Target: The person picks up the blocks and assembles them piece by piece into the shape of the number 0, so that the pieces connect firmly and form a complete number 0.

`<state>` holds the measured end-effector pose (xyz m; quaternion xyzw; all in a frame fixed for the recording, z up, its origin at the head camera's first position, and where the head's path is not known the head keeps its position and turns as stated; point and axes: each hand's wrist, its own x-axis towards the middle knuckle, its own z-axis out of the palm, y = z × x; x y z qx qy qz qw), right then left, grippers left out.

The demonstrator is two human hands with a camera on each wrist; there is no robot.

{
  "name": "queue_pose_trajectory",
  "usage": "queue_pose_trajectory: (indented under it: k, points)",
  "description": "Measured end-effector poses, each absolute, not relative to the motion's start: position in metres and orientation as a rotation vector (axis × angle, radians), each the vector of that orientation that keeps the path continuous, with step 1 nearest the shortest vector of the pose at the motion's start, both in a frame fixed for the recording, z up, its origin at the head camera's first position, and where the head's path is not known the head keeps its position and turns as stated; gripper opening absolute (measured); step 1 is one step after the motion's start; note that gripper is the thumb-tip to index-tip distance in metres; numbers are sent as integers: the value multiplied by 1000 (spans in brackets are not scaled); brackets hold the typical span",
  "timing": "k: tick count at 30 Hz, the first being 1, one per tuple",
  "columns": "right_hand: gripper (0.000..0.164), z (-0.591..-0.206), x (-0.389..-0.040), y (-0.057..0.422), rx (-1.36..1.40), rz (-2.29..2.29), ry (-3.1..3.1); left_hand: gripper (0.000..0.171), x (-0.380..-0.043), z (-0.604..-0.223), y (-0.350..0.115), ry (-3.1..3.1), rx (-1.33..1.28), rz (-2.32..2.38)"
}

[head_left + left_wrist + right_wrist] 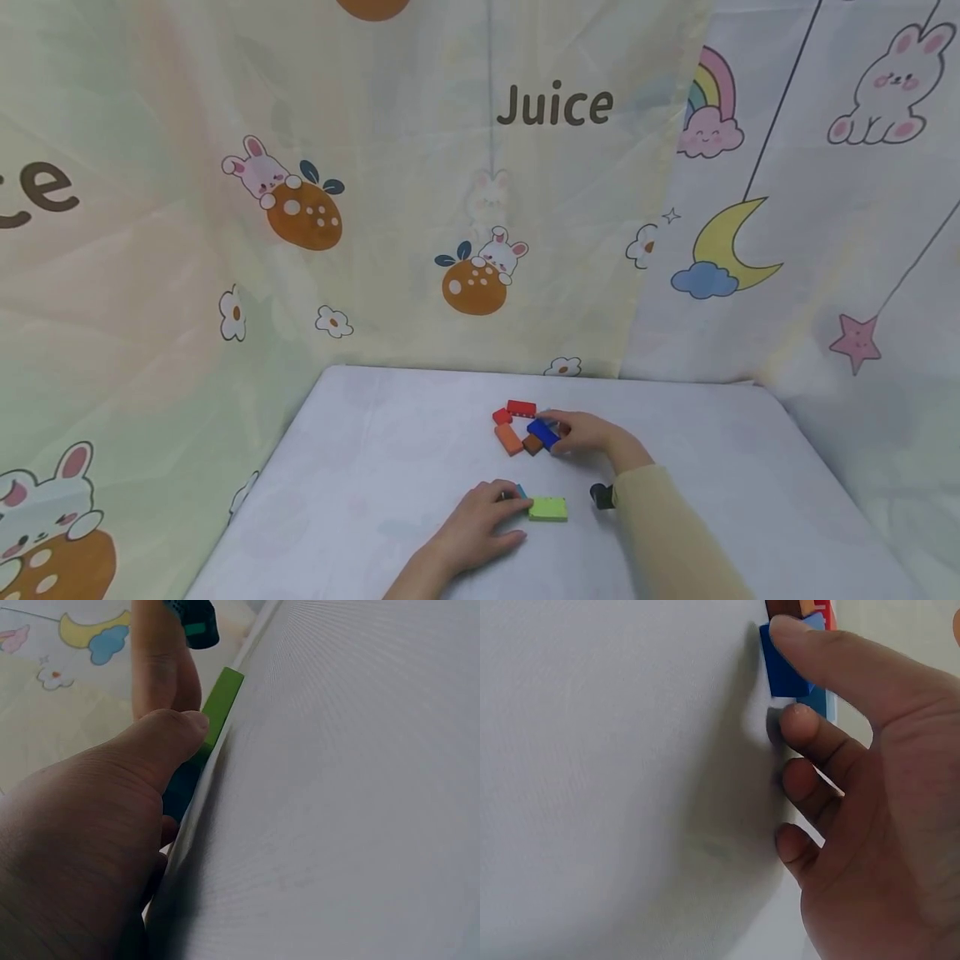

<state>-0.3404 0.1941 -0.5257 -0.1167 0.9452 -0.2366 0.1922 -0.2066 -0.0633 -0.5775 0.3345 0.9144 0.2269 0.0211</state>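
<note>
My left hand (pixel 477 527) rests low over the table at the lime green brick (pixel 548 509), with fingertips at its left end. A teal brick (pixel 180 793) sits beside the green one, mostly covered by that hand; a digit presses where the two meet and fingertips lie round the teal one. Farther back, my right hand (pixel 587 433) pinches a dark blue brick (pixel 543 434), its thumb on the brick in the right wrist view. Its index finger is hidden there, and the other fingertips are curled. A lighter blue brick (pixel 817 701) lies behind the dark blue one.
Beside the right hand lie two red bricks (pixel 521 408), an orange brick (pixel 508 439) and a brown brick (pixel 533 444). A black device (pixel 602 497) is at the right wrist. Printed cloth (pixel 390 208) hangs behind the white table (pixel 360 467).
</note>
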Motion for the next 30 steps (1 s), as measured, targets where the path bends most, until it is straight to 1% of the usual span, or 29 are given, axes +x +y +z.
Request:
queue_pose_trajectory:
  k: [7,18,23,30]
  points:
    - [71,-528,-342,194,-316,-647,2658,45,-206,-576,-64,2842,1056,710]
    - [39,-536,-340,192,-392,-745,2686,45,-204,-573,-64,2861,1074,718]
    - [33,-535,-338,189,-427,-784,2685,45,-204,-572,-64,2860,1077,729]
    - [28,-532,-335,184,-397,-839,2672,44,-204,-573,-64,2865,1086,722]
